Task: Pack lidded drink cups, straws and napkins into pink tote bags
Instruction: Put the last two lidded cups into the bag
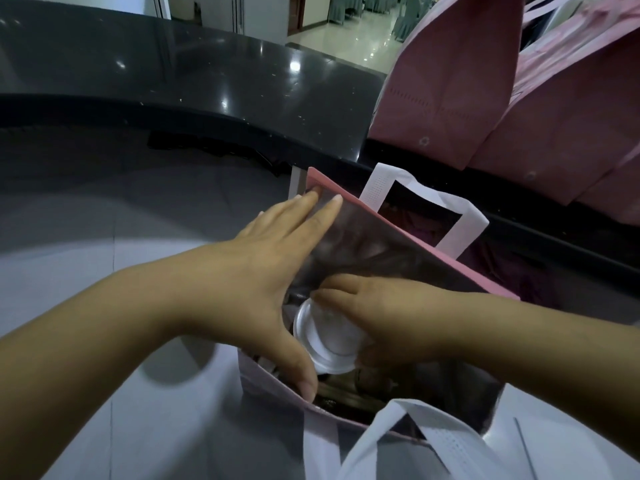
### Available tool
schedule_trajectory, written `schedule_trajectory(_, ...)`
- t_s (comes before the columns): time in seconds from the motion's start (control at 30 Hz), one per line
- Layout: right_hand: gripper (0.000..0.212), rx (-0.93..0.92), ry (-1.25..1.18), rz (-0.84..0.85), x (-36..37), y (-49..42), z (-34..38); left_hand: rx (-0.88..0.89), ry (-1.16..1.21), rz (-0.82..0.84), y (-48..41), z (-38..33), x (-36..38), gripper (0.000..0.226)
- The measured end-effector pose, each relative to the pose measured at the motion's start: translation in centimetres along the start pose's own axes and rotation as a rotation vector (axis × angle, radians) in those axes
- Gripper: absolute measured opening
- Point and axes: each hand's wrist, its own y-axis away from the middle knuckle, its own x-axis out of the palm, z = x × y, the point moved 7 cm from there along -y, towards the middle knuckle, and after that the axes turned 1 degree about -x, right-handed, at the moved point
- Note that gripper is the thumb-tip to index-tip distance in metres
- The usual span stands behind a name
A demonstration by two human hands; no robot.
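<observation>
Spreading the tote bag (398, 244), the left hand (263, 271) presses straight fingers (306, 205) against its far wall. Inside the tote bag, the right hand (391, 313) grips the cup (325, 341), lid up.

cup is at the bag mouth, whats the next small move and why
Probably lower the lidded cup straight down into the tote bag until it settles, then release. The right hand holds it just inside the mouth, and the left hand spreads the walls apart.
</observation>
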Motion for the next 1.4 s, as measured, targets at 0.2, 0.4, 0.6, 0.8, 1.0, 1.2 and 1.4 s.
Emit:
schedule_trajectory(0.2,0.085,-0.015,0.011,0.02,1.0,-0.9,-0.2,0.001,0.042,-0.007,0.2,0.2,-0.2,0.141)
schedule_trajectory(0.4,0.085,-0.019,0.103,0.031,1.6,-1.3,0.1,-0.022,0.081,-0.003,0.7,-0.2,-0.3,0.148)
schedule_trajectory(0.6,0.065,-0.079,0.207,-0.138,-1.7,1.8,0.6,-0.01,0.153,-0.202,1.1,0.5,-1.4,0.126)
schedule_trajectory(0.8,0.031,-0.095,0.12,-0.425,-7.4,6.9,0.6,-0.021,0.253,-0.581,2.6,0.9,-3.2,0.068)
schedule_trajectory(1.0,0.017,-0.035,-0.054,-0.856,-12.8,10.1,0.3,-0.103,0.312,-0.791,5.6,0.4,-4.7,0.035)
schedule_trajectory(1.2,0.023,0.007,-0.163,-1.019,-16.6,10.1,5.9,-0.154,0.33,-0.882,10.6,1.2,-6.3,0.027)
schedule_trajectory(1.4,0.038,0.109,-0.288,-0.801,-15.1,3.5,13.4,-0.315,0.324,-0.89,16.6,6.6,-5.5,0.031)
